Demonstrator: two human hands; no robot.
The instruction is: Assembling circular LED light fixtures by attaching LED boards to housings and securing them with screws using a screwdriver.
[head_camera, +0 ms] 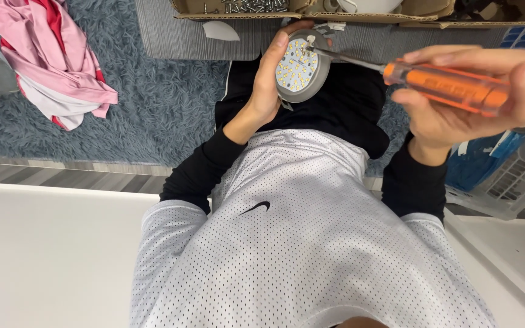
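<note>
My left hand [268, 79] grips a round grey lamp module [299, 70] whose white face carries several small yellow light chips. My right hand [463, 97] is closed around the orange transparent handle of a screwdriver [451, 85]. Its metal shaft runs left, and the tip touches the upper edge of the lamp's white face. Both hands are held above my lap, over black trousers and a white mesh shirt.
A cardboard box [311, 13] with several screws and a white part lies at the top. Pink and white clothing [53, 61] is heaped on the blue-grey shaggy rug [153, 97]. A pale plastic crate [511, 176] with blue contents stands at the right. A white surface [50, 255] spans the lower left.
</note>
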